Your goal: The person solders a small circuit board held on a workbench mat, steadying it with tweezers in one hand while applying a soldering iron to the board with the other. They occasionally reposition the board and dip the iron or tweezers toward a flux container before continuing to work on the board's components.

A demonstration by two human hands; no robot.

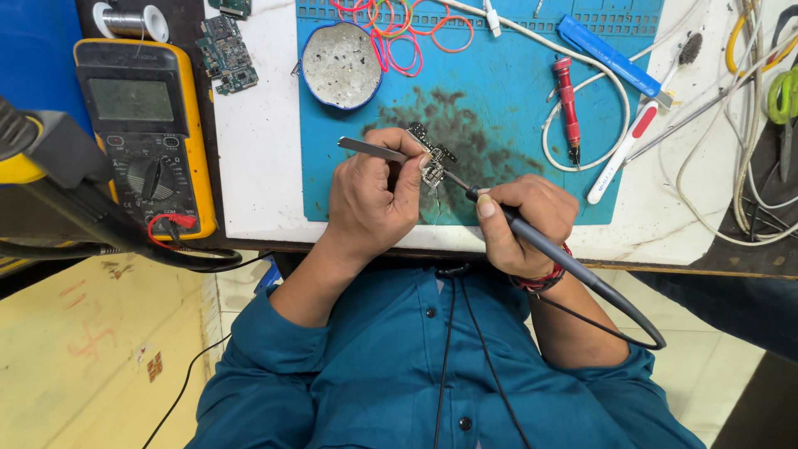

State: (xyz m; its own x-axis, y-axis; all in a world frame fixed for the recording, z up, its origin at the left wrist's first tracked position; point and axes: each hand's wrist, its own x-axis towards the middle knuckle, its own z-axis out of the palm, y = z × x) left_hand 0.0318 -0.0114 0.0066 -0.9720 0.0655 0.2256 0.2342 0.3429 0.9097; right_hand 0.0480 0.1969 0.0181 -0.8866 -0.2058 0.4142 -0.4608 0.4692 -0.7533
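Observation:
My left hand (370, 195) grips metal tweezers (366, 147) whose tips reach a small circuit board (432, 158) lying on the stained blue work mat (499, 108). My right hand (524, 220) holds a grey soldering iron (532, 237) like a pen, its tip touching the board's lower edge. The iron's cable curves back past my right wrist, which wears a red thread band. My blue shirt fills the lower part of the view.
A yellow multimeter (141, 125) lies at the left with dark probe leads. On the mat are a round blue dish (341, 65), orange rubber bands (407, 29), a red screwdriver (567, 104), a blue tool (611, 58) and white cables (748, 125). Loose circuit boards (224, 50) sit beside the dish.

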